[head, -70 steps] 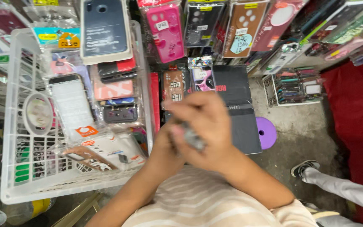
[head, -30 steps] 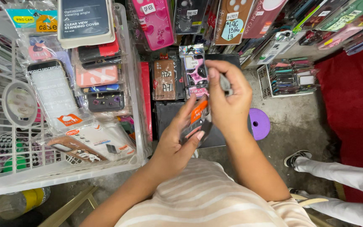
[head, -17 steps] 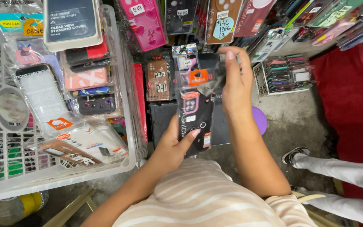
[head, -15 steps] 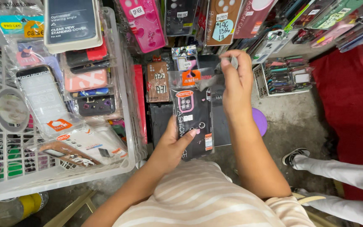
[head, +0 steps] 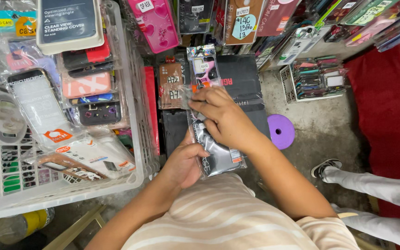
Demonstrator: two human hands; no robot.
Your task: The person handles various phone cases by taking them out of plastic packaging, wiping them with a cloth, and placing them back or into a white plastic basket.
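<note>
Phone-case packet (head: pixel 218 153), clear sleeve, held at chest height over stacked cases: left hand (head: pixel 184 162) grips its lower edge, right hand (head: pixel 223 118) pinches its top; not yet placed in white basket (head: pixel 137 115).

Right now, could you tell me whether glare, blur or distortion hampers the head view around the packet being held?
In the head view, lighting is even and soft, with no hard shadows; the plastic-wrapped phone case held by the left hand and right hand shows mild sheen; packets in the white basket reflect more; focus is sharp centrally; the wide lens bends the frame edges.
</note>
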